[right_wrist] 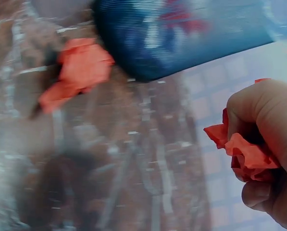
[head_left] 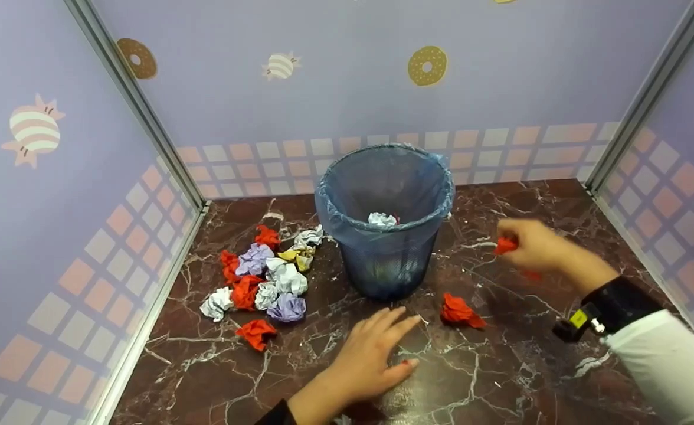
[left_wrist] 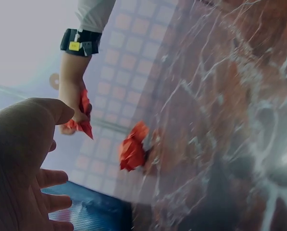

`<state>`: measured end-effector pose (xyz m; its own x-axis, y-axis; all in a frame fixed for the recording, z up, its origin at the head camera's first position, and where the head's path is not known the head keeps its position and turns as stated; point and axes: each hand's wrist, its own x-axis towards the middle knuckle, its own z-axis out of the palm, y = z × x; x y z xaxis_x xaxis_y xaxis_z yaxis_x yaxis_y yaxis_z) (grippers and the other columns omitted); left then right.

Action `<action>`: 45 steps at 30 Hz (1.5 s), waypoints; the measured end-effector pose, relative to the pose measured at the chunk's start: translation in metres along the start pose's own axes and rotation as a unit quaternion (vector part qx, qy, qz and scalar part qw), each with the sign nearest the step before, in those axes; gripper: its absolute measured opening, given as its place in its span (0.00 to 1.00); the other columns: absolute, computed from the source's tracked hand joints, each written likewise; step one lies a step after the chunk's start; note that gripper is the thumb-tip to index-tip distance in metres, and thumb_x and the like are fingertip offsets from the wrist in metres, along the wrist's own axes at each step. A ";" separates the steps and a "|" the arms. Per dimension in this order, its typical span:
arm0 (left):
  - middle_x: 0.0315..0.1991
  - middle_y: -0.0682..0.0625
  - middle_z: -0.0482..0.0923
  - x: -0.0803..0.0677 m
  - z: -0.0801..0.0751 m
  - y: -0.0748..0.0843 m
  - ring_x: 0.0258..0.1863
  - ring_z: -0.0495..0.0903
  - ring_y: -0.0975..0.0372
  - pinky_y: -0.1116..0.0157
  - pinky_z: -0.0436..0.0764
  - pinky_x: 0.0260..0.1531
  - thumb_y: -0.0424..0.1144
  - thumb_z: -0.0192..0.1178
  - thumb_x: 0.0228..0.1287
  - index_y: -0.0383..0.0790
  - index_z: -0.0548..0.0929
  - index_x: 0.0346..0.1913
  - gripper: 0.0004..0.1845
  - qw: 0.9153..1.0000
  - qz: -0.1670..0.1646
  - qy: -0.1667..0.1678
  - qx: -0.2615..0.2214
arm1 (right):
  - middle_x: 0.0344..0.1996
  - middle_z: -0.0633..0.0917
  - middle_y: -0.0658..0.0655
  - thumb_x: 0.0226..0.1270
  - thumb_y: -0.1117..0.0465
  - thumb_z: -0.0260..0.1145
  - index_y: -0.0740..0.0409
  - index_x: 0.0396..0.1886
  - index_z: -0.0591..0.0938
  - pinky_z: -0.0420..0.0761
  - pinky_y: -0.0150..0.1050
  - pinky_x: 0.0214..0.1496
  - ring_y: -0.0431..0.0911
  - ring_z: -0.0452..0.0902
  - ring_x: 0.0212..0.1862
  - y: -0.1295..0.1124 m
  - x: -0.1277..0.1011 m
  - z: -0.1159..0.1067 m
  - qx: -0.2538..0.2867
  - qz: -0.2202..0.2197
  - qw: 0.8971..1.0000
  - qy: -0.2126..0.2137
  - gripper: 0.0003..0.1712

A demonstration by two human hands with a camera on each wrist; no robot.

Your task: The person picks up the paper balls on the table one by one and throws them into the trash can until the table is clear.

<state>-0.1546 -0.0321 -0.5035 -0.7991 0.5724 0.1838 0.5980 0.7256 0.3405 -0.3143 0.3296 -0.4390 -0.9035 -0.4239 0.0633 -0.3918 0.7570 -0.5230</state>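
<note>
— What does each hand have?

— The right hand (head_left: 530, 242) has its grip closed around a red paper ball (right_wrist: 239, 149); the fingers curl over it and crumpled edges stick out past the thumb. It hangs in the air to the right of the bin (head_left: 384, 218), above the tabletop (head_left: 500, 366). The left hand (head_left: 370, 354) holds nothing. Its grip is open, fingers spread and nearly straight, palm down on the tabletop in front of the bin.

— Anything close to the hands?

— A second red ball (head_left: 459, 311) lies on the tabletop to the front right of the bin, between the two hands and touching neither.

— And the bin itself?

— A dark mesh basket lined with a blue bag folded over the rim. A white paper ball (head_left: 381, 219) sits inside with a bit of red beside it.

— What else is on the surface?

— A heap of crumpled paper (head_left: 264, 274) left of the bin, in red, white, lilac and yellow, and one red ball (head_left: 257, 332) lying apart at the near edge of that heap. The tabletop is dark red marble with white veins.

— How is it closed in?

— Lilac walls (head_left: 347, 88) with tile and sweets patterns stand behind the bin and on both sides. The marble right of the bin, under the raised hand, is bare up to the right wall.
</note>
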 end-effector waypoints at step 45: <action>0.68 0.44 0.69 -0.087 -0.020 -0.097 0.67 0.67 0.50 0.42 0.67 0.62 0.51 0.69 0.56 0.57 0.70 0.69 0.36 0.954 -0.199 0.204 -0.092 | 0.35 0.78 0.54 0.49 0.64 0.67 0.52 0.37 0.77 0.79 0.40 0.30 0.47 0.77 0.32 -0.194 0.129 -0.054 -0.035 -0.136 0.990 0.033 0.14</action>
<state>-0.1446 -0.1603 -0.5340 -0.9402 0.0418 0.3379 0.2518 0.7534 0.6074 -0.3640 0.1550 -0.2837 -0.7716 -0.5846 0.2509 -0.6309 0.6525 -0.4198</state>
